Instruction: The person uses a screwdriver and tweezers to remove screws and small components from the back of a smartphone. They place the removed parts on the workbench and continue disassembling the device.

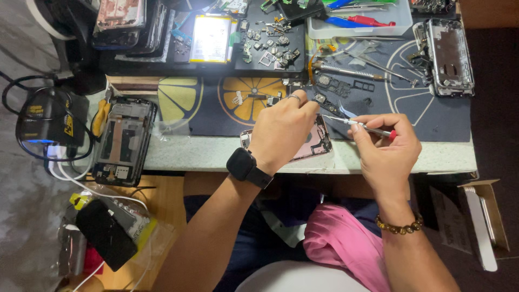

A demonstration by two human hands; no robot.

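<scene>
left hand (282, 130) lay over the opened pink phone (319, 141) at frame centre, on the bench (216, 154) edge; its grip was hidden behind the knuckles, cannot tell. right hand (385, 146) pinched a red-tipped screwdriver (363, 127), tip just right of the phone. risk judged: a slip could gouge the board, or flick a screw among the loose parts (273, 46) in the upper centre.

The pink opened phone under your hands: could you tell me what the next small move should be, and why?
Probably lower the red-handled screwdriver tip onto the pink opened phone. The right hand holds the tool just above the phone's upper edge, while the left hand steadies the body on the white bench.
</scene>
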